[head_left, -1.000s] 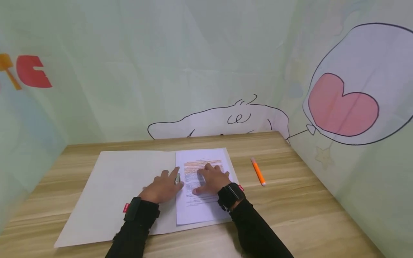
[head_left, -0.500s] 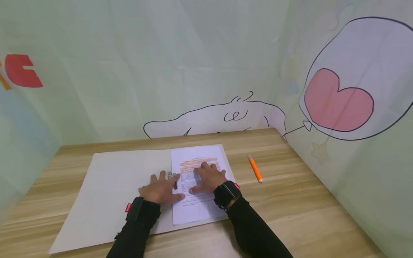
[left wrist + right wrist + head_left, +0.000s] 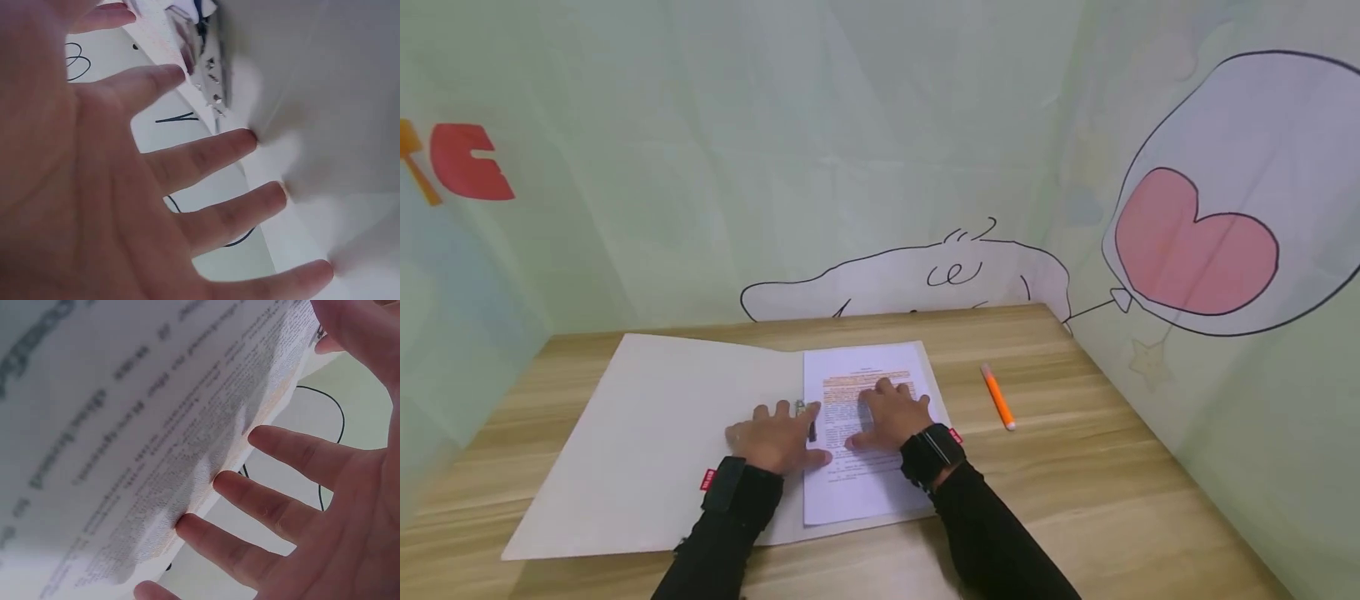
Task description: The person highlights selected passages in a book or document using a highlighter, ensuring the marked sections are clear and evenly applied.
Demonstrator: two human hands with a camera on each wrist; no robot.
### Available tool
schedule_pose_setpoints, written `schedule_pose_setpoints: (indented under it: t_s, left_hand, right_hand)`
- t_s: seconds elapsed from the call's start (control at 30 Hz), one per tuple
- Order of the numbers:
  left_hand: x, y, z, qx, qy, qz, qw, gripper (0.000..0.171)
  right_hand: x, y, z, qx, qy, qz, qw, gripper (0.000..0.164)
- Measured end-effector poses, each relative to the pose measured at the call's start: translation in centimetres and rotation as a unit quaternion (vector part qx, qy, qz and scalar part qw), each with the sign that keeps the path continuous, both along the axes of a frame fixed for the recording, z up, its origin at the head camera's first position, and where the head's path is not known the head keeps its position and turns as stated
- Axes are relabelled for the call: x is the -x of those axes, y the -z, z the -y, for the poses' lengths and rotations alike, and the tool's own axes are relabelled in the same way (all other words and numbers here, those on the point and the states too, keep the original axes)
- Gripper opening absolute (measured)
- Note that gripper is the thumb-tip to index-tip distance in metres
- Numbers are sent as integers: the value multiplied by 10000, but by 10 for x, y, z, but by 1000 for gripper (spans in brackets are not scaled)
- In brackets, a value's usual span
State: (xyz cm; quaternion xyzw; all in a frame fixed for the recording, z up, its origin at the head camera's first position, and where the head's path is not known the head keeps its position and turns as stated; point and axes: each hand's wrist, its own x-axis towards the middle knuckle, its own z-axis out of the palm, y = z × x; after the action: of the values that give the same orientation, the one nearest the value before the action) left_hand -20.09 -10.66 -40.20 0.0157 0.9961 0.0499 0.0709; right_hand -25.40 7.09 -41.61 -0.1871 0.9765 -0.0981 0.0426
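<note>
"What's nearest to you?"

"My black sleeves (image 3: 1000, 533), then my hands. The left hand (image 3: 775, 442) is spread, fingertips touching the left cover of the white folder (image 3: 647, 450), thumb over the edge of the paper (image 3: 865, 493). The right hand (image 3: 895, 417) is spread too, fingertips on the lines marked in orange. Neither pinches anything."

"And the paper itself?"

"It lies on the folder's right half, its left edge along the fold. The metal clip (image 3: 812, 431) sits at that edge, just beside my left forefinger. I can't tell whether it grips the paper, or whether there's more than one sheet."

"What could go wrong there?"

"If the clip isn't gripping, a sideways push from my right palm could skew the paper. My thumb might crease its edge, and fingers that close to the clip could get nipped if it snaps. The left cover has a shadow under its near edge, so it may not lie flat and could swing up if I ease off."

"Anything beyond?"

"The orange marker (image 3: 997, 398), to the right on the worktop (image 3: 1075, 475). A careless elbow could roll it. Behind everything, the wall (image 3: 820, 158)."
</note>
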Motion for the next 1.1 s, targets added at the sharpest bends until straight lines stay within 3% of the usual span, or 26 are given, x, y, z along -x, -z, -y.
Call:
schedule_pose_setpoints:
  t_s: [0.3, 0.47, 0.57, 0.67, 0.83, 0.97, 1.1]
  left_hand:
    - [-2, -5, -6, 391, 105, -182, 9990, 80]
    - [-1, -9, -8, 472, 162, -355, 9981, 79]
    - [0, -13, -8, 414, 137, -407, 9982, 78]
    - [-1, -17, -7, 236, 116, -519, 9983, 76]
    - [-1, -22, -3, -119, 122, -794, 9967, 71]
    - [-2, -27, 1, -403, 132, -891, 9951, 68]
    - [-2, -31, 2, -628, 181, -942, 9934, 66]
  right_hand:
    - [7, -14, -10, 498, 110, 218, 9985, 77]
    - [15, -31, -32, 1196, 370, -200, 9919, 59]
    - [24, -39, -58, 1575, 843, -649, 9818, 40]
    - [32, -40, -90, 1635, 1518, -826, 9713, 29]
    - [40, -31, -135, 1312, 2403, -323, 9613, 29]
    - [43, -22, -149, 1201, 2690, 38, 9556, 29]
    - [45, -16, -150, 1090, 2949, 78, 9493, 19]
